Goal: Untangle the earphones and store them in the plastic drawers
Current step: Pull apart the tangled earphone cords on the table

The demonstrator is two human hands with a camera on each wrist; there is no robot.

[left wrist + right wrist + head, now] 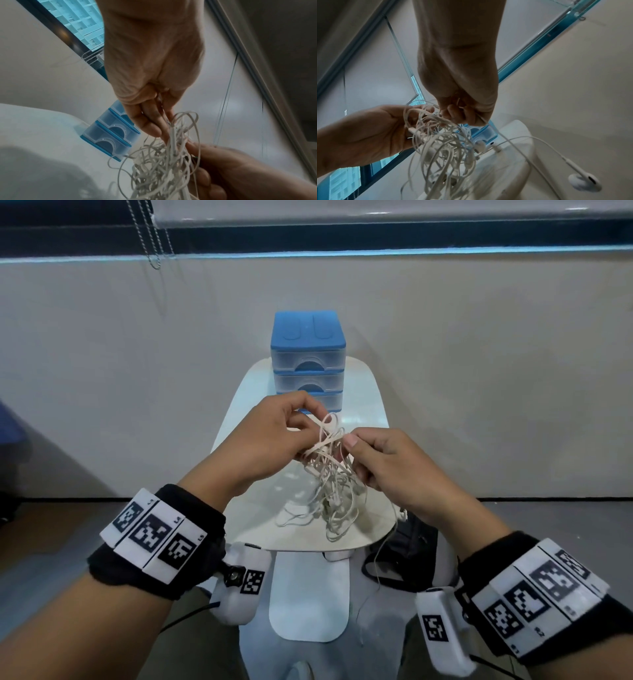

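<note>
While the earphones (330, 474) hang tangled above the worktop (363, 405), left hand (270, 436) and right hand (387, 463) pinch separate strands, isolating loops; the far plastic drawers (308, 361) remain closed.

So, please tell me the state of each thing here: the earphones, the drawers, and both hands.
earphones: tangled, lifted, lower loops on the table
plastic drawers: all three closed
left hand: pinches the cables at the top of the bundle
right hand: pinches the cables from the other side
</note>
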